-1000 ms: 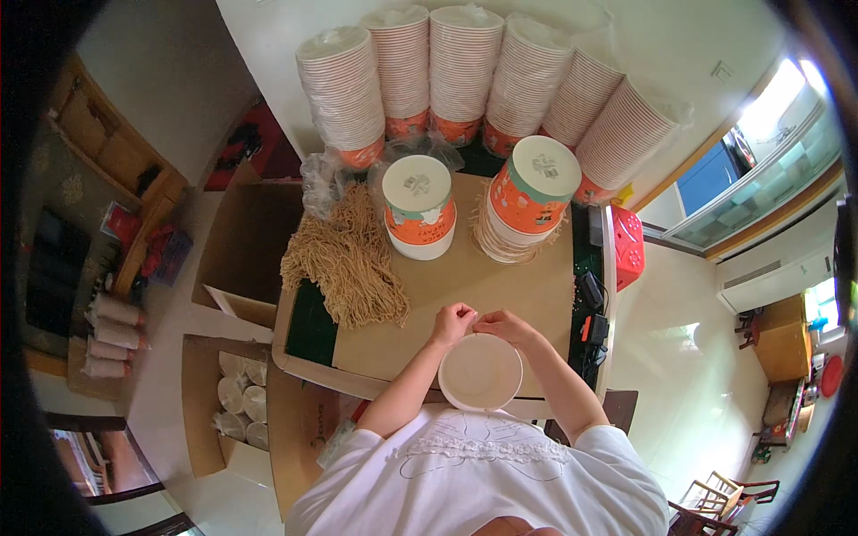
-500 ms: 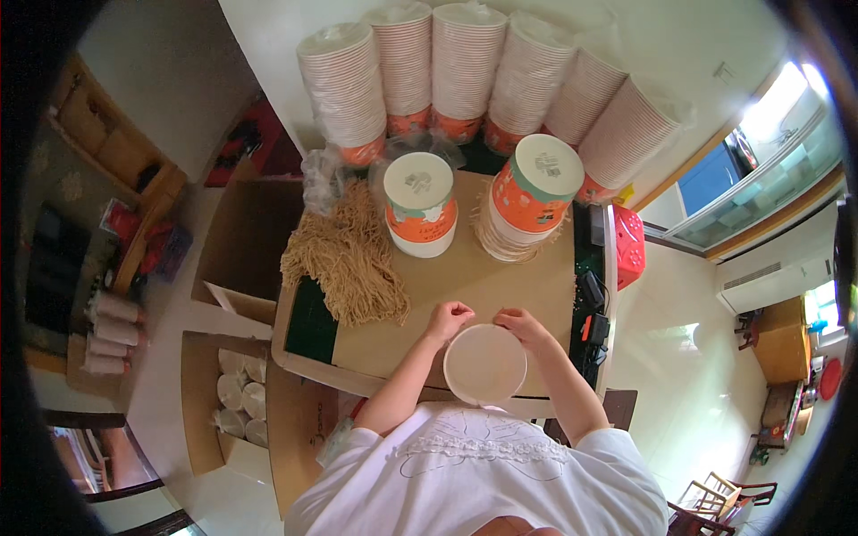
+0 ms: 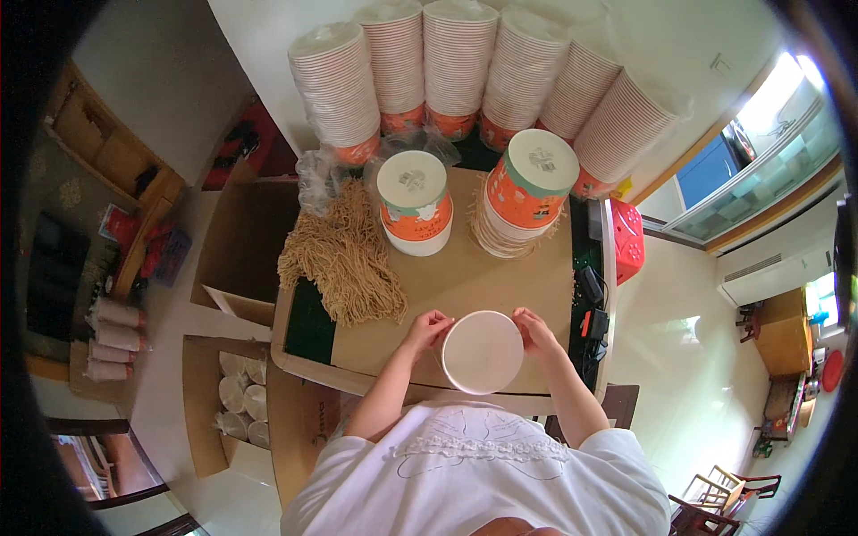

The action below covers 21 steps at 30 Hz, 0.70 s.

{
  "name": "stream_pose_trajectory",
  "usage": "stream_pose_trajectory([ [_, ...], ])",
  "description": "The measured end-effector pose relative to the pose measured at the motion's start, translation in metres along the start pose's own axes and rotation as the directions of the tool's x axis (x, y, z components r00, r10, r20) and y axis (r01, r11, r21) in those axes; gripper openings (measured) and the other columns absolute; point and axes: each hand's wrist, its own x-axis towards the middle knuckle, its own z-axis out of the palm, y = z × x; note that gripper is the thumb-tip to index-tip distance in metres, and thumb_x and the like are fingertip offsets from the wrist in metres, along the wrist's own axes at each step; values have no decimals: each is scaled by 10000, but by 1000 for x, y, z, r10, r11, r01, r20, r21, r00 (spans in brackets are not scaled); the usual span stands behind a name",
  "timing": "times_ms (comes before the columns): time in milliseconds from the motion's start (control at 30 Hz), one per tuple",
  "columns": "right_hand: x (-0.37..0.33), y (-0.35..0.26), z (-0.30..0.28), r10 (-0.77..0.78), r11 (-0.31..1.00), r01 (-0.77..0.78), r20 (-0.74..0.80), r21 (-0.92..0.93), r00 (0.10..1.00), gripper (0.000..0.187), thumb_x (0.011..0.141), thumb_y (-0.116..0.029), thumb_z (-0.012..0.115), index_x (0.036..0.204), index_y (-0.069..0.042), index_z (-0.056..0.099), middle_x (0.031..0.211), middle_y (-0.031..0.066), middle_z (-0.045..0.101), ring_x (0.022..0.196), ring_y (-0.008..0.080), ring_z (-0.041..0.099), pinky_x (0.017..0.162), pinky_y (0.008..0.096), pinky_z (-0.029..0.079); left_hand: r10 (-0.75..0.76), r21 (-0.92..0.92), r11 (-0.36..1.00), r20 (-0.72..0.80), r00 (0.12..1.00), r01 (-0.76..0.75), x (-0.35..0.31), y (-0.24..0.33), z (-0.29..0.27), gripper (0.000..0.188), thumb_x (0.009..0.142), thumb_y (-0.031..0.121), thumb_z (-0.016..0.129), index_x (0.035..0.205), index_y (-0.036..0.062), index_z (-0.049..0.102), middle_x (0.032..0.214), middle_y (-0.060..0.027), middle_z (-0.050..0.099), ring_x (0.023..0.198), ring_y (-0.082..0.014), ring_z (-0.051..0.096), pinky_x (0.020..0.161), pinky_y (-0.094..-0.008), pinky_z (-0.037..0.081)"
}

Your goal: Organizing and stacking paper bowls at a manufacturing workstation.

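Note:
A white paper bucket (image 3: 483, 352) is in front of my chest at the table's near edge, its open mouth facing up. My left hand (image 3: 429, 330) is closed at the left side of its rim, with a thin strand of cord hanging just below the fingers. On the opposite side of the rim, my right hand (image 3: 534, 331) is closed with fingers bent. What lies between the fingertips is too small to make out. Beyond my left hand lies a heap of tan cords (image 3: 344, 255).
Two upturned bucket stacks, a left one (image 3: 415, 204) and a right one (image 3: 529, 183), stand on cardboard (image 3: 447, 286). Tan cords ring the right stack. Tall wrapped bucket stacks (image 3: 460, 62) line the wall. A black adapter (image 3: 592, 323) lies right; an open carton (image 3: 204, 402) stands left.
My hands have moved apart to the two sides of the bucket rim. The bucket has risen slightly and tilted, showing more of its inside. The view has shifted a little.

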Motion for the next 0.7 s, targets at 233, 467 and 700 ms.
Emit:
stream_pose_trajectory([
  [233, -8, -1, 17, 56, 998, -56, 126, -2, 990, 11, 840, -87, 502, 846, -92, 510, 713, -9, 547, 579, 84, 523, 517, 207, 435, 334, 107, 935, 47, 941, -337, -15, -1, 1, 253, 776, 258, 625, 917, 48, 609, 720, -20, 604, 654, -85, 550, 597, -224, 442],
  [467, 22, 21, -10, 143, 962, -119, 80, -245, 986, 51, 834, -122, 531, 866, -84, 518, 735, -8, 555, 633, 76, 546, 540, 211, 454, 226, 735, 669, -59, 972, -111, -20, 2, 10, 279, 733, 239, 580, 985, 126, 616, 883, -139, 597, 828, -258, 583, 732, -350, 460],
  [700, 44, 28, -20, 138, 971, -106, 140, -214, 980, 176, 825, -105, 546, 991, -51, 521, 842, 24, 561, 734, 126, 561, 627, 252, 486, 349, 859, 465, 46, 936, -215, -29, 23, 27, 235, 755, 186, 534, 967, 195, 633, 832, -139, 561, 804, -302, 563, 720, -389, 453],
])
